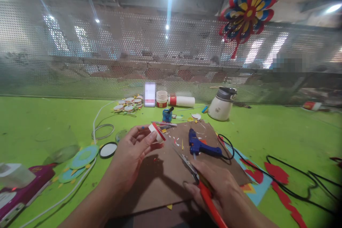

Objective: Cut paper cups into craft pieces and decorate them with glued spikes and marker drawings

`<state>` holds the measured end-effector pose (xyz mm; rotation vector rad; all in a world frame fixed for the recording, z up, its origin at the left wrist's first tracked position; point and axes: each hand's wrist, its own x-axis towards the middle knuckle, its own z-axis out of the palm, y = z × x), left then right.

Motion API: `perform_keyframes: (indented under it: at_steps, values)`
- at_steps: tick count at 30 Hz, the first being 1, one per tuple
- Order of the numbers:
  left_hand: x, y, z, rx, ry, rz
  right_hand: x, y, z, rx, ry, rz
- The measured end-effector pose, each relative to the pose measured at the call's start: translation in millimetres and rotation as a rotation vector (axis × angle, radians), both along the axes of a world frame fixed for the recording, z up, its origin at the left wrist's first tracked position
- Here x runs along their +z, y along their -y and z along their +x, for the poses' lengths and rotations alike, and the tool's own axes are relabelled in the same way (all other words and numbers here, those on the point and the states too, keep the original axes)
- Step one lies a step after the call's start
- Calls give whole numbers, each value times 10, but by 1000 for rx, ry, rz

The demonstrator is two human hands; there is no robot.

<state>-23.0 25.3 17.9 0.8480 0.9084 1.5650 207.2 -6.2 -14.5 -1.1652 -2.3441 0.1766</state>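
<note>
My left hand (133,151) pinches a small white disc with a red rim (156,131) between thumb and fingertips, held above the brown cardboard sheet (165,174). My right hand (217,187) grips red-handled scissors (195,174), blades pointing up-left toward the disc but apart from it. A blue glue gun (200,146) lies on the cardboard just beyond my right hand, its black cord looping to the right.
On the green table (40,121): a phone (149,94) propped upright, glue pots (161,99), a white jug (221,105), paper circles (82,156), red paper shapes (278,174), black cables, a purple device (18,192) at left. A perforated metal screen stands behind, with a paper flower (248,9).
</note>
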Motion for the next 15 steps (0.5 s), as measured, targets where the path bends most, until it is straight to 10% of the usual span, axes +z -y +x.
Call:
perform_keyframes:
  at_steps: [15]
  values:
    - [-24,20,-8,-57,-2,-9,-70,-27,42,27,-16,1]
